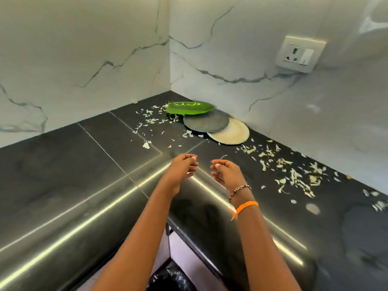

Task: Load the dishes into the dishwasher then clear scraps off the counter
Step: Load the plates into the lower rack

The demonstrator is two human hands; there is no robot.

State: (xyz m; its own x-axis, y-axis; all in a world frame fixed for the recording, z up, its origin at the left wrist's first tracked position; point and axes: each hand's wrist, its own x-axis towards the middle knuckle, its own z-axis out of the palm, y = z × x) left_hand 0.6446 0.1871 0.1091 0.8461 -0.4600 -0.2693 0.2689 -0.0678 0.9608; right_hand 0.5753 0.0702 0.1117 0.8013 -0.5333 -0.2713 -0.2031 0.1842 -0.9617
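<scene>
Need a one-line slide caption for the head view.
Both hands, left and right, hover empty over the black counter; three overlapping plates and scattered scraps remain near the corner.

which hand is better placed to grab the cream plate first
Right. The right hand hangs nearer the round cream plate, which lies right of the corner; the left hand would cross over. Both hold nothing.

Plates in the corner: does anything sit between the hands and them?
Nothing solid. Both hands hover over the counter's inner corner, and only loose scraps dot the black counter before the grey plate, which overlaps the cream plate beneath the green plate.
</scene>
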